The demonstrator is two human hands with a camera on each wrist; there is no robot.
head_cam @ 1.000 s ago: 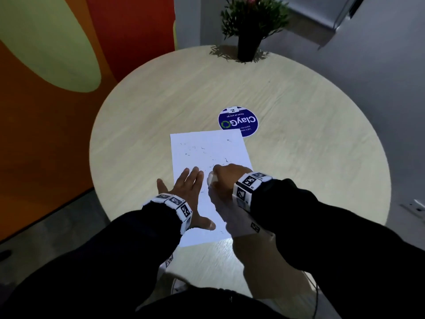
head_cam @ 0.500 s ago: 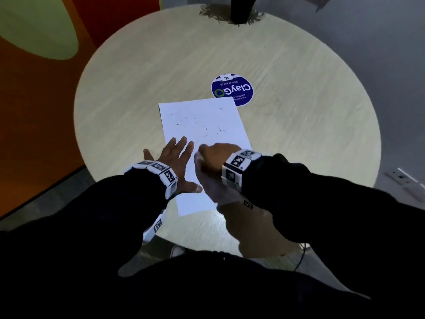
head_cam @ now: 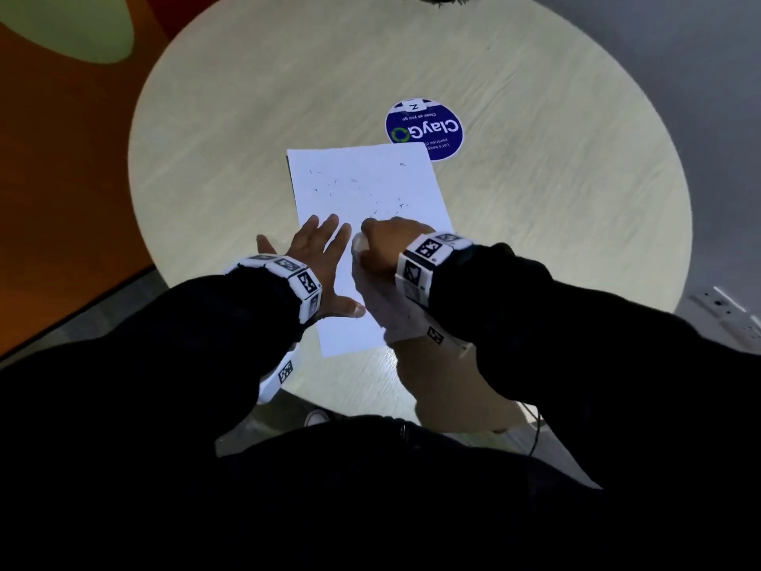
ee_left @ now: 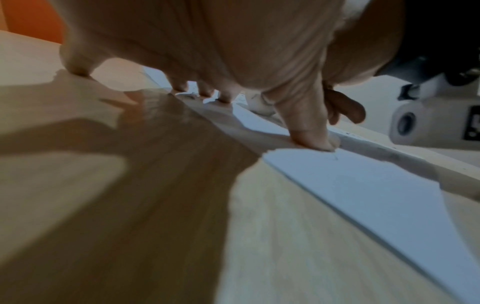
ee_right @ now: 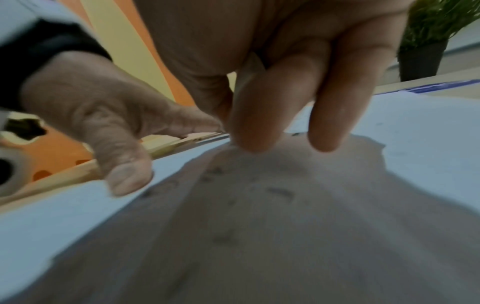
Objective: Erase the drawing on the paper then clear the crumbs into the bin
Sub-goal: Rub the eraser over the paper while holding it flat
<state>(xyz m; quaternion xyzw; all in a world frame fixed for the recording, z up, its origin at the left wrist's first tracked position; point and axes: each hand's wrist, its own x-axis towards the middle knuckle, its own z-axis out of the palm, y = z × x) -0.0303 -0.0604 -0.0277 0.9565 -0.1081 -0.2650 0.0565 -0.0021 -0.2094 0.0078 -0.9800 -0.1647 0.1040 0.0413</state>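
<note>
A white sheet of paper (head_cam: 362, 187) lies on the round table (head_cam: 535, 199), with dark eraser crumbs (head_cam: 370, 199) scattered over its upper half. My left hand (head_cam: 317, 249) lies flat with spread fingers across the sheet's left edge and presses it down; its thumb (ee_left: 311, 133) is on the paper (ee_left: 376, 185). My right hand (head_cam: 387, 249) grips a white eraser (head_cam: 357, 242) and holds it on the sheet just right of the left fingers. In the right wrist view the eraser (ee_right: 246, 72) sits between thumb and fingers (ee_right: 259, 123), and crumbs (ee_right: 280, 193) lie below. No bin is in view.
A round blue sticker (head_cam: 424, 129) sits on the table beyond the paper's far right corner. A potted plant (ee_right: 420, 59) stands at the table's far edge. An orange and green wall (head_cam: 61, 158) is to the left, and grey floor (head_cam: 720, 117) to the right.
The head view has tilted down, so the plant has left the frame. The left hand stays flat on the sheet; the right hand with the eraser has shifted slightly on the paper.
</note>
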